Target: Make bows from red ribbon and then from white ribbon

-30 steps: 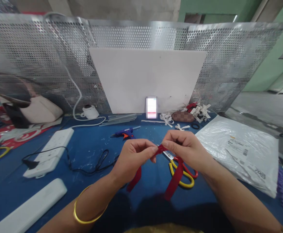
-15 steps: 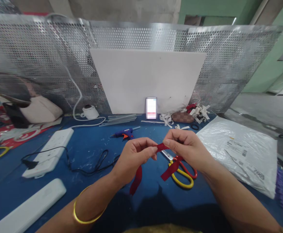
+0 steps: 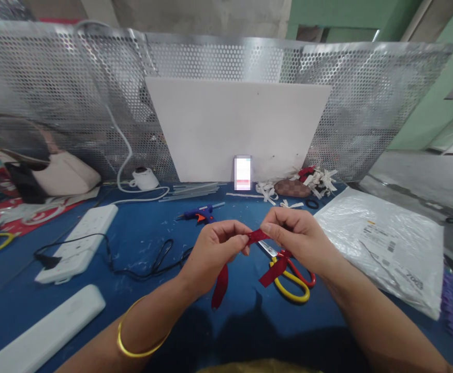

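The fingers of the left hand point(image 3: 216, 254) and right hand point(image 3: 304, 235) pinch a red ribbon point(image 3: 258, 237), which is drawn out nearly flat between the thumb tips. It is narrow, deep red and soft-looking; one tail droops in a slight curve below the left fingers, and another slants below the right fingers, ending in a straight cut.

Just beneath the right fingers, scissors point(image 3: 268, 249) with one yellow and one red handle lie on the blue bench point(image 3: 152, 223); the ribbon's right tail overlaps the yellow loop. Beyond the left fingers lies a blue glue gun point(image 3: 195, 212) with an orange trigger. Farther ahead of both, a phone point(image 3: 243, 173) stands before a white board point(image 3: 242, 124).

The ribbon's course inside both grips is hidden, so whether the tails join the pinched stretch cannot be seen. The right fingers cover part of the scissors, and the phone's screen is blurred out.

Compared with a second ago, the right tail hangs shorter and leans more toward the left fingers, the left tail drops more steeply, and the stretch between them lies flatter.
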Demonstrator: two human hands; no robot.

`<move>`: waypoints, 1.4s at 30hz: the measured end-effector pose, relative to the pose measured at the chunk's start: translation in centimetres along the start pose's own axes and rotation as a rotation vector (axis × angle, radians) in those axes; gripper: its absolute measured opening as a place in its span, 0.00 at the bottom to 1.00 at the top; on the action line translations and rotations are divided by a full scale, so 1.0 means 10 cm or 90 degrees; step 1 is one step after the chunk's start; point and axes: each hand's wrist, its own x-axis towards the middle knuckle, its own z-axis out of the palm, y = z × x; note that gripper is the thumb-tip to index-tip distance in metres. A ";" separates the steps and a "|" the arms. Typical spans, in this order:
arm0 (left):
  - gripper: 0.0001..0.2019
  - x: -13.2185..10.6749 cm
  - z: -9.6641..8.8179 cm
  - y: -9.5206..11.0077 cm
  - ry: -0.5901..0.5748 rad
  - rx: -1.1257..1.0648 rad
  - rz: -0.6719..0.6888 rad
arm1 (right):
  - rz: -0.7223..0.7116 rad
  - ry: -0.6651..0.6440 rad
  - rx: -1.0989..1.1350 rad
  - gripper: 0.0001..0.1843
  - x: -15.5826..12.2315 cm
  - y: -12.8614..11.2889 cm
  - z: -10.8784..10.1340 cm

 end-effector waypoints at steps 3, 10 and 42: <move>0.08 0.01 0.00 0.02 0.016 0.028 -0.003 | -0.004 -0.003 -0.007 0.13 0.00 0.02 0.02; 0.04 0.01 0.00 0.02 0.025 0.031 -0.007 | -0.019 0.027 -0.027 0.12 0.00 0.01 -0.02; 0.10 -0.02 0.02 0.02 -0.002 -0.022 -0.015 | -0.288 0.240 -0.408 0.06 -0.08 -0.02 0.06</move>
